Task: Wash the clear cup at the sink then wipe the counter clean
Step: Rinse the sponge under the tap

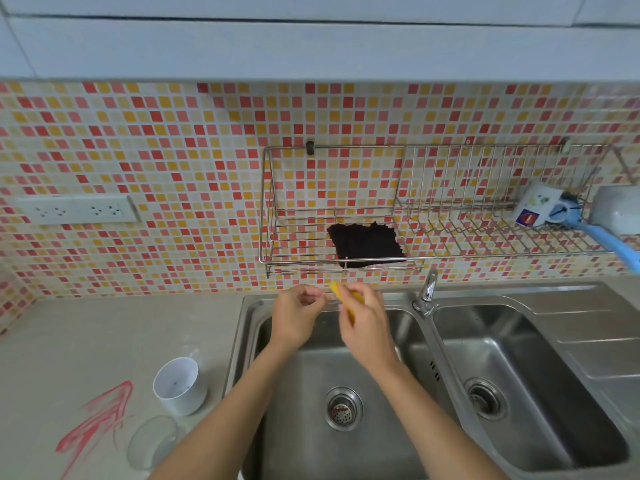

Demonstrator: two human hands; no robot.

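The clear cup [152, 441] stands on the grey counter [86, 341] at the lower left, partly behind my left forearm. Red streaks [97, 420] smear the counter beside it. Both hands hover over the back rim of the left sink basin [311, 427]. My right hand [365, 323] grips a yellow sponge [337, 292], whose end sticks out above the fingers. My left hand [294, 317] is just left of it with curled fingers pinching toward the sponge's end; whether it touches the sponge is unclear.
A white cup [178, 384] stands on the counter near the clear one. The tap [427, 294] rises between the two basins. A wire rack [346, 261] on the tiled wall holds a dark cloth [363, 245], a mug [540, 204] and a blue-handled brush [620, 247].
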